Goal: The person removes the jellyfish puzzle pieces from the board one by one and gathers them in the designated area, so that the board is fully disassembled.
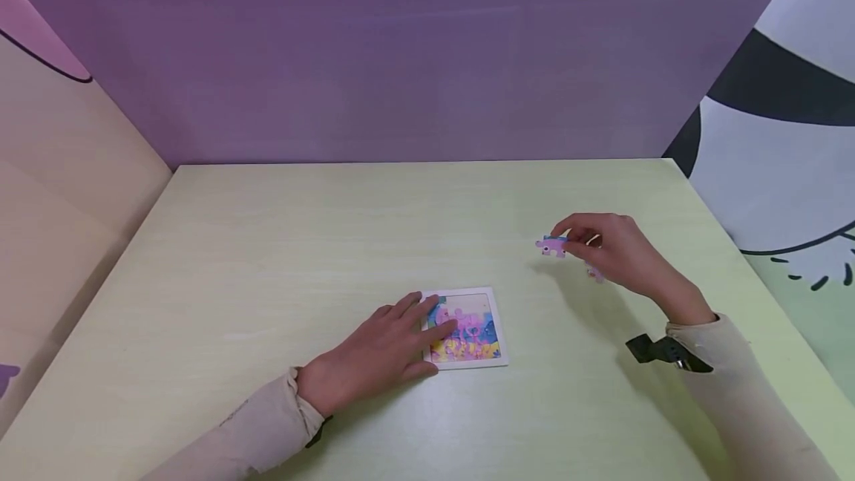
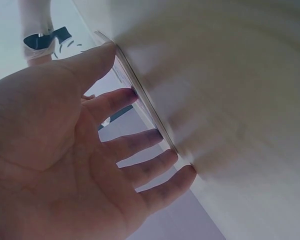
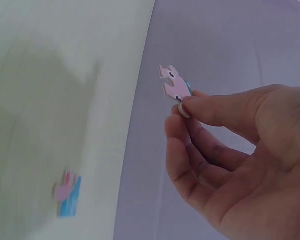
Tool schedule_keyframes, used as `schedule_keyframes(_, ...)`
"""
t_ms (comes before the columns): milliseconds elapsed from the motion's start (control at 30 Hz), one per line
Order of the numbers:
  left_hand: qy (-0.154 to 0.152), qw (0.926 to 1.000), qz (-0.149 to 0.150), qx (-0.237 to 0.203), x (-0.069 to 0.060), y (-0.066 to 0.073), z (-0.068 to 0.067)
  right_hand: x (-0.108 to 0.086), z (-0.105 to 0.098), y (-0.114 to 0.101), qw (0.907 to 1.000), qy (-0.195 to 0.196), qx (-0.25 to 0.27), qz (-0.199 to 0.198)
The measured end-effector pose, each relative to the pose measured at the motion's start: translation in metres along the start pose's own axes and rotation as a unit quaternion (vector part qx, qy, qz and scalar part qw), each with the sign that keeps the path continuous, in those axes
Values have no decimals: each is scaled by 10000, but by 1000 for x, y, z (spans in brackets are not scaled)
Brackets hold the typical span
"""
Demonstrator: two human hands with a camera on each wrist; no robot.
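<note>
My right hand (image 1: 617,254) pinches a pink and blue jigsaw piece (image 1: 552,246) between thumb and fingers, raised above the table. In the right wrist view an eye is printed on that jigsaw piece (image 3: 175,86). A second jigsaw piece (image 3: 67,195), pink and blue, lies on the table beneath the right hand. Spread over the left side of a white-framed jigsaw puzzle (image 1: 467,329) is my left hand (image 1: 384,347), its fingers fairly straight and touching the frame and picture. The puzzle shows pink, blue and yellow pieces, with a pale bare area at its top; the fingers hide its left part.
The light wooden table (image 1: 300,243) carries the puzzle near its middle. A purple panel (image 1: 427,58) rises along the far edge. Printed walls stand at the left (image 1: 60,169) and right (image 1: 788,162).
</note>
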State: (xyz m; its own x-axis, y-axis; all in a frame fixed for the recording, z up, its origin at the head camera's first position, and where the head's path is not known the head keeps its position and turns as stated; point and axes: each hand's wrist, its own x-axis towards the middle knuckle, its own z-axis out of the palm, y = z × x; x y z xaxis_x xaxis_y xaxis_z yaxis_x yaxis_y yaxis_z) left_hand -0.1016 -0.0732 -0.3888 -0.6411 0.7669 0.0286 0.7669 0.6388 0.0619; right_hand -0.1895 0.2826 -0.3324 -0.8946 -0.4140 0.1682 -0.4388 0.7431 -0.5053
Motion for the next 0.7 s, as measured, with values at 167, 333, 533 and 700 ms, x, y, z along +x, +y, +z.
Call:
schedule_keyframes(167, -45, 10000, -22, -28, 1, 1, -1, -2, -1, 11, 9995, -176, 178, 210)
schedule_keyframes(333, -90, 9999, -41, -35, 2, 3, -2, -3, 3, 22, 9984, -348, 290, 336)
schedule_keyframes(533, -107, 9999, -72, 7, 3, 3, -2, -2, 8, 36, 9957, -659, 388, 518)
schedule_keyframes(700, -162, 9998, -90, -1, 6, 4, -1, -1, 12, 44, 9955, -815, 37, 487)
